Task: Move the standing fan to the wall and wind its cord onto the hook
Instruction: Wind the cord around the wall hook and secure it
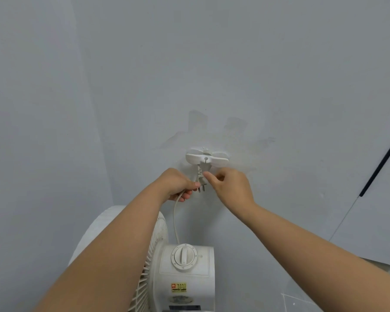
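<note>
The white standing fan [185,273] stands just below me against the grey wall, its motor housing and round dial facing up. A white cord hook [206,156] is stuck on the wall above it. The plug [202,180] hangs under the hook, prongs down. My left hand [178,184] grips the white cord [175,219] just beside the plug. My right hand [230,188] pinches the plug from the right with thumb and forefinger. How much cord lies round the hook is hidden.
The grey wall [212,75] fills most of the view, with a corner at the left. A light panel with a dark strip [381,163] leans at the right. A patch of floor [302,300] shows at the bottom right.
</note>
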